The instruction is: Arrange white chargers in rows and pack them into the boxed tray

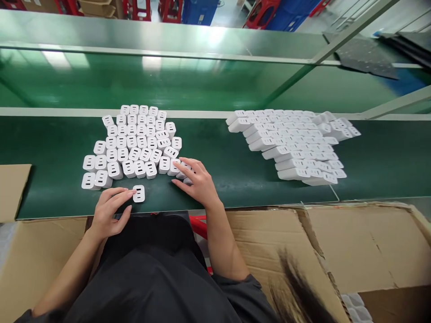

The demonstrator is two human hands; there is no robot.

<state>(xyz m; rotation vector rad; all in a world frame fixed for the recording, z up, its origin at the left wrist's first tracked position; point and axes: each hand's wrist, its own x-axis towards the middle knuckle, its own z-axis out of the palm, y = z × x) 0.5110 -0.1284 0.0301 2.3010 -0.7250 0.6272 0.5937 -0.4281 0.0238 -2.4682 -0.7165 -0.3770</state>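
Observation:
Several white charger plugs stand upright in a packed cluster [134,146] on the green work surface [54,148]. One single white plug [139,193] stands apart at the near edge; the fingertips of my left hand [109,213] touch its left side, fingers stretched and holding nothing. My right hand [197,179] rests with spread fingers against the plugs at the cluster's near right corner. To the right, a second group of white plugs [296,143] lies on its sides in stacked rows.
A green conveyor belt [168,80] runs behind the work surface, crossed by metal rails. An open cardboard box [353,251] sits at the near right, a cardboard flap [11,188] at the left. Red stools and blue crates stand far behind.

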